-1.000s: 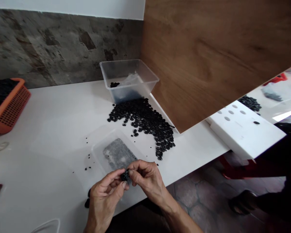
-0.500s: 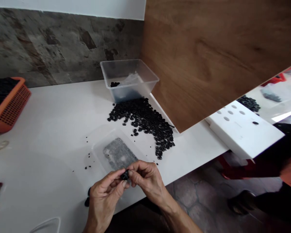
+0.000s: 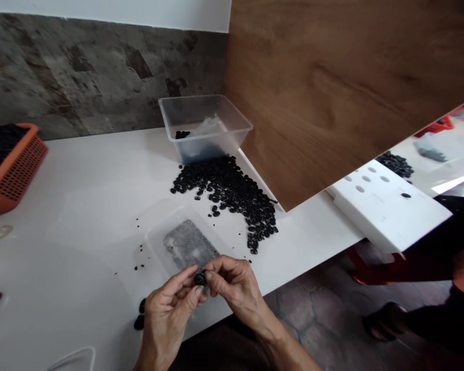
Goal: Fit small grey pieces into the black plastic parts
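Observation:
A small round black piece [image 3: 200, 279] is pinched between the fingertips of both hands. My left hand [image 3: 170, 306] holds it from the left, thumb and fingers closed on it. From the right, my right hand [image 3: 234, 288] grips it between thumb and forefinger. Just beyond the hands lies a shallow clear tray [image 3: 154, 242] with fine grey-black material [image 3: 189, 242] in it. Black pieces [image 3: 232, 185] are heaped on the white table behind the tray. Two larger black pieces [image 3: 139, 322] lie beside my left wrist.
A clear plastic bin [image 3: 212, 144] stands behind the heap. An orange basket [image 3: 21, 167] of dark items is at the left. A wooden panel [image 3: 332, 93] rises on the right, near a white box [image 3: 394, 211]. A person's foot [image 3: 384, 320] shows below.
The black piece has turned slightly between my fingers, showing its round face more. Both hands keep nearly the same place. At the right edge, another person's arm area has shifted.

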`<action>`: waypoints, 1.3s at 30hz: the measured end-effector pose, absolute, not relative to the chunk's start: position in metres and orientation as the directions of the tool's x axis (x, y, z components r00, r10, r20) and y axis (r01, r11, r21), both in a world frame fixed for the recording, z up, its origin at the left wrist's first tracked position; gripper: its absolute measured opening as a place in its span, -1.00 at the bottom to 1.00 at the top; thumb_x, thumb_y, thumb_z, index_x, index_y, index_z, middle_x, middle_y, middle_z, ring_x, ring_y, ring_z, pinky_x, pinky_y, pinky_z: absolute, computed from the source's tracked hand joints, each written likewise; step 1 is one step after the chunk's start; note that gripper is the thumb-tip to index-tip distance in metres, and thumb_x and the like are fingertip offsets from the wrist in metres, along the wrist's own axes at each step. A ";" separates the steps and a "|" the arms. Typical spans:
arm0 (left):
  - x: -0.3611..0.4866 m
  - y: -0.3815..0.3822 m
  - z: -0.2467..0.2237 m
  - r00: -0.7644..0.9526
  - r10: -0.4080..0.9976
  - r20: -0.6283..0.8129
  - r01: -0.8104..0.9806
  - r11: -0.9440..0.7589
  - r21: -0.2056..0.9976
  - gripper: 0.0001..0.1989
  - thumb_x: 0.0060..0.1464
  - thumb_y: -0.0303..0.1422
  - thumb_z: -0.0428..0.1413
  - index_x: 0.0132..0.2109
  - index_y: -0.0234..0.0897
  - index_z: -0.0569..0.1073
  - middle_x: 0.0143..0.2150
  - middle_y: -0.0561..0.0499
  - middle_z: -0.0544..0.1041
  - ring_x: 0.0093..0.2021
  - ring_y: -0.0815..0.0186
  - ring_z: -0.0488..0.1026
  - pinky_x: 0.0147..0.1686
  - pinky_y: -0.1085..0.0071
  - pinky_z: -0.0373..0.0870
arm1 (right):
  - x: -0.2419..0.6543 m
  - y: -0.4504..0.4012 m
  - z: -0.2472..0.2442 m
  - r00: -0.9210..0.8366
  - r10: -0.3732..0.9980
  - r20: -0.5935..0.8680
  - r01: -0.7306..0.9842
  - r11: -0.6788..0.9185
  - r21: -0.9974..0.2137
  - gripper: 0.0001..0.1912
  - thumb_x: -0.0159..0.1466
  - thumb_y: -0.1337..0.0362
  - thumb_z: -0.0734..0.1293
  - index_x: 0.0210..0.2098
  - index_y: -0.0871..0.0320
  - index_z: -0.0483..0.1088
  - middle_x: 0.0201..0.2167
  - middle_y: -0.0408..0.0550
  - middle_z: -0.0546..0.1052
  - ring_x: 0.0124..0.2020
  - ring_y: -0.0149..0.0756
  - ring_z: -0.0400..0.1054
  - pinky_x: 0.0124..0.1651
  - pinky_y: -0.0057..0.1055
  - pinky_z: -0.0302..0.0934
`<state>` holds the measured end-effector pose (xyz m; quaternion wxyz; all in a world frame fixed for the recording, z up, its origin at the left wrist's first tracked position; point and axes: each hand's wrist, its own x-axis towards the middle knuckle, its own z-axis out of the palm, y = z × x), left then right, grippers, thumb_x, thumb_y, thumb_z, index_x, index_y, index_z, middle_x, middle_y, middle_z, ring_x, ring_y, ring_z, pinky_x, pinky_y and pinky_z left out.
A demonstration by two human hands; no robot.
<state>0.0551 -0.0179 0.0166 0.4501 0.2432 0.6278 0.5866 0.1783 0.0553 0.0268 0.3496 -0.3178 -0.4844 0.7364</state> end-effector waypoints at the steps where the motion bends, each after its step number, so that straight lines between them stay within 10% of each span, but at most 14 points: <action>1: 0.055 -0.017 0.017 -0.466 0.832 -0.300 -0.252 0.200 0.947 -0.74 -0.15 -0.33 0.33 -0.22 -0.22 0.63 -0.52 0.06 0.59 -0.57 0.39 0.50 -0.51 0.55 0.50 | 0.179 0.056 0.026 -0.545 0.828 -0.133 -0.180 -0.271 -0.946 -0.82 0.23 0.24 0.39 -0.38 0.27 0.47 -0.61 -0.18 0.41 -0.61 -0.55 0.26 -0.52 -0.61 0.16; 24: 0.060 -0.015 0.017 -0.401 0.834 -0.378 -0.393 0.216 0.894 -0.75 -0.07 -0.25 0.28 -0.30 -0.37 0.62 -0.60 0.01 0.53 -0.62 0.40 0.40 -0.61 0.52 0.34 | 0.182 0.046 0.013 -0.529 0.844 -0.091 -0.130 -0.186 -0.974 -0.79 0.28 0.21 0.35 -0.36 0.26 0.49 -0.58 -0.12 0.47 -0.55 -0.48 0.30 -0.43 -0.52 0.20; 39: 0.044 -0.013 0.027 -0.215 0.852 -0.477 -0.554 0.296 0.778 -0.77 -0.14 -0.26 0.34 -0.39 -0.36 0.60 -0.58 -0.02 0.53 -0.65 0.43 0.39 -0.61 0.54 0.27 | 0.183 0.058 0.018 -0.625 0.765 -0.157 -0.268 -0.399 -0.877 -0.70 0.24 0.15 0.39 -0.14 0.25 0.46 -0.48 -0.11 0.50 -0.55 -0.51 0.36 -0.42 -0.55 0.25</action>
